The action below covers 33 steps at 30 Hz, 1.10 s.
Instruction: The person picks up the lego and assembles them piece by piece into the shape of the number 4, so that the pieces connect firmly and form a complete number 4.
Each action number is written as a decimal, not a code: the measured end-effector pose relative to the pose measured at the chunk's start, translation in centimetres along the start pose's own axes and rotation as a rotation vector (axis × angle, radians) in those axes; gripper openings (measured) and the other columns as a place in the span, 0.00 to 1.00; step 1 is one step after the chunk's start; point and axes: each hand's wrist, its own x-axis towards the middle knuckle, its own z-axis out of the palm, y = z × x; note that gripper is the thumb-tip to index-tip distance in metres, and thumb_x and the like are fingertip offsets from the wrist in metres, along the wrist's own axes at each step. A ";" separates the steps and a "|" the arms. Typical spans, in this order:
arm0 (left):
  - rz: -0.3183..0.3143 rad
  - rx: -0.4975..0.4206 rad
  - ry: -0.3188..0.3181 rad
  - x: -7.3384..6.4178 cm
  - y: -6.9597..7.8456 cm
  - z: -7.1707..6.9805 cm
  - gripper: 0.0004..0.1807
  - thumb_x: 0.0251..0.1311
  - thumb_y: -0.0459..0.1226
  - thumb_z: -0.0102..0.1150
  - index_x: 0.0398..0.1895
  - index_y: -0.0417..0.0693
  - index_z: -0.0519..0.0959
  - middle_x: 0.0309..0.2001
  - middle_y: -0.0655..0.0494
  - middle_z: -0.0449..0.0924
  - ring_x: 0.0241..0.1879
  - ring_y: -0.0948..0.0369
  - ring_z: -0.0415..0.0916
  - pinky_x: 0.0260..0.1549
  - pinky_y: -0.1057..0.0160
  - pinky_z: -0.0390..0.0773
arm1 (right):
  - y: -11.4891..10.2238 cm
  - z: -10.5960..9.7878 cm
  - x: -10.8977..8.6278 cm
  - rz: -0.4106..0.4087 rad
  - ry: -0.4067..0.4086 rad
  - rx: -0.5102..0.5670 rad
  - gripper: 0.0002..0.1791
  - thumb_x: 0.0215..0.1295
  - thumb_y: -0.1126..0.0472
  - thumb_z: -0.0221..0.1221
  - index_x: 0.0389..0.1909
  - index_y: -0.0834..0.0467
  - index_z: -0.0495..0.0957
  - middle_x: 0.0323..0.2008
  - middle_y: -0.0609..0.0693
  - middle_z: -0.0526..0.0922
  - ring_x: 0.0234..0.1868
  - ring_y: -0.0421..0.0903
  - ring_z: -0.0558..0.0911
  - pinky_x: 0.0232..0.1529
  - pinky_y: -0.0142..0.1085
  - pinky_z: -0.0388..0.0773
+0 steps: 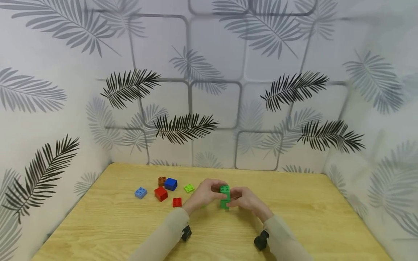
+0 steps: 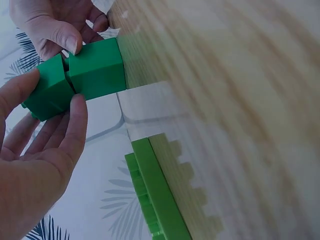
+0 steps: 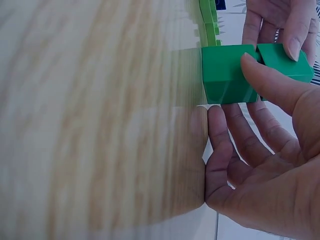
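From where I'm standing: 2 green bricks stacked on the tbl (image 1: 294, 224), in front of the person, btwn both hands. Lower brick (image 3: 227, 75) sits on the wood; upper brick (image 2: 49, 90) is on top but tilted a bit, w/ a wedge gap showing at the seam, so prob. not fully seated.

L hand (image 1: 209, 194): thumb & fingers pinch the upper brick, one fingertip right by the seam. R hand (image 1: 245, 200): thumb on one side of the lower brick, fingers curled round to the opp. side, so gripping it.

Handling (my guess): looks like hard plastic, so light, stiff, no give, hard to break. Sides look smooth & a bit shiny, might slip if fingers are dry. Being so light, the lower one prob. slides or tips if pushed off-ctr, so it wants steadying.

Best hold IMO: flat opp. sides, R hand low on the lower brick, L hand on the upper one's side faces, tips clear of the seam so skin doesn't get nipped. Press straight down, evenly over the studs; angled push prob. just jams it.

Lime pc (image 2: 162, 185) lies nearby, not touching the stack.
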 end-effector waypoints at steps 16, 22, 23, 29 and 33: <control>0.008 0.059 -0.083 -0.2 0.1 -0.7 0.27 0.63 0.36 0.64 0.66 0.52 0.74 0.58 0.57 0.80 0.56 0.59 0.78 0.57 0.56 0.77 | -0.6 0.0 -0.1 0.016 -0.017 0.004 0.21 0.56 0.63 0.70 0.51 0.62 0.80 0.46 0.52 0.86 0.48 0.47 0.83 0.56 0.47 0.76; 0.043 0.102 -0.095 -0.1 -0.1 -0.7 0.24 0.63 0.35 0.64 0.64 0.53 0.76 0.56 0.58 0.81 0.55 0.60 0.79 0.56 0.55 0.77 | -0.5 0.0 -0.3 0.001 -0.015 0.005 0.20 0.56 0.63 0.70 0.50 0.61 0.81 0.46 0.52 0.86 0.46 0.47 0.83 0.54 0.47 0.78; 0.050 0.111 -0.099 -0.1 -0.1 -0.8 0.24 0.63 0.36 0.64 0.63 0.53 0.77 0.56 0.59 0.82 0.54 0.60 0.79 0.56 0.55 0.77 | -0.5 0.0 -0.3 -0.001 -0.013 0.006 0.20 0.56 0.63 0.70 0.50 0.61 0.81 0.45 0.53 0.86 0.46 0.47 0.83 0.53 0.47 0.78; 0.072 0.157 -0.123 0.0 0.1 -0.9 0.21 0.63 0.37 0.63 0.60 0.59 0.79 0.52 0.64 0.82 0.52 0.63 0.79 0.56 0.55 0.76 | -0.4 0.0 -0.2 0.011 -0.002 0.002 0.20 0.56 0.63 0.70 0.50 0.61 0.81 0.44 0.51 0.86 0.44 0.45 0.83 0.53 0.47 0.77; 0.082 0.192 -0.132 0.1 0.1 -0.9 0.22 0.64 0.38 0.63 0.61 0.58 0.78 0.52 0.63 0.82 0.52 0.64 0.79 0.56 0.55 0.76 | -0.3 -0.1 -0.2 0.011 -0.007 -0.007 0.19 0.56 0.63 0.70 0.49 0.60 0.81 0.44 0.51 0.86 0.45 0.45 0.82 0.56 0.48 0.76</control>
